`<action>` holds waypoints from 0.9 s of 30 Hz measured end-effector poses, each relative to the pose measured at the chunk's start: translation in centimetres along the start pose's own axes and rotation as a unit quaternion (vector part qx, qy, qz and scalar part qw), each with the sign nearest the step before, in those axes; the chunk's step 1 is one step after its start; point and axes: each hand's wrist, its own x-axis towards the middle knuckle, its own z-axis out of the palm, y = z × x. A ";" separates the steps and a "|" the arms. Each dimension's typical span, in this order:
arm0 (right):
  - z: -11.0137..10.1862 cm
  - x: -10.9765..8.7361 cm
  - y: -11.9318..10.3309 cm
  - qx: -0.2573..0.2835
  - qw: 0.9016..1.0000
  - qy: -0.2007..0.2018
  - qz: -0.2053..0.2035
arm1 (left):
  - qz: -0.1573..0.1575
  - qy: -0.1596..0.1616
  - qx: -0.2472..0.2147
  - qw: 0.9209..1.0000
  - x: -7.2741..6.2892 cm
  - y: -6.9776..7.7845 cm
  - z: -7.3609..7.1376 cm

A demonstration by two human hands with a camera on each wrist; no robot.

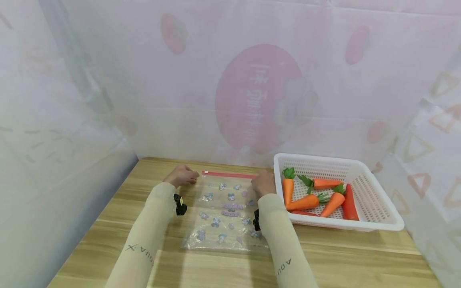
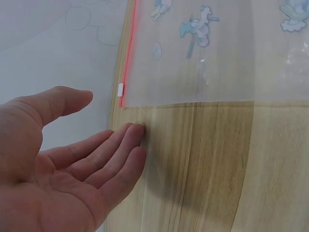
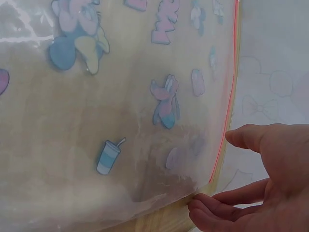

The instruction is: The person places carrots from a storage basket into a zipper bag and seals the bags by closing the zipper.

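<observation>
Slider on bag, we note, lies just beside left hand, well apart from right hand; both hands' fingers relaxed, unclosed.

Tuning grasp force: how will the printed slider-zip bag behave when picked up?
The printed slider-zip bag is probably floppy: it looks thin, see-through and lies flat. Likely light, since nothing shows inside, and perhaps slippery given its glossy glare. The red zip strip runs nearly straight, so that edge may be stiffer.
</observation>
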 end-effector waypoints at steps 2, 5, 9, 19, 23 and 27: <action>0.1 0.1 0.0 0.000 1.000 -0.006 0.006 | -0.004 -0.004 -0.005 1.000 -0.1 0.1 0.1; 0.2 0.3 0.1 -0.001 1.000 -0.008 0.012 | -0.007 -0.011 -0.009 1.000 -0.2 0.2 0.2; 0.4 0.3 0.2 0.013 1.000 -0.011 0.014 | -0.011 -0.014 -0.017 1.000 -0.2 0.3 0.6; 0.6 0.6 -0.4 0.013 0.999 -0.024 0.031 | -0.006 0.008 0.003 1.000 -0.1 -1.0 0.4; 0.4 0.7 -0.5 -0.009 0.999 -0.022 0.029 | -0.003 0.033 -0.008 0.999 0.0 -1.4 0.4; -0.1 0.4 -0.6 0.006 1.000 -0.012 0.015 | 0.004 0.068 -0.017 0.998 0.1 -1.6 0.4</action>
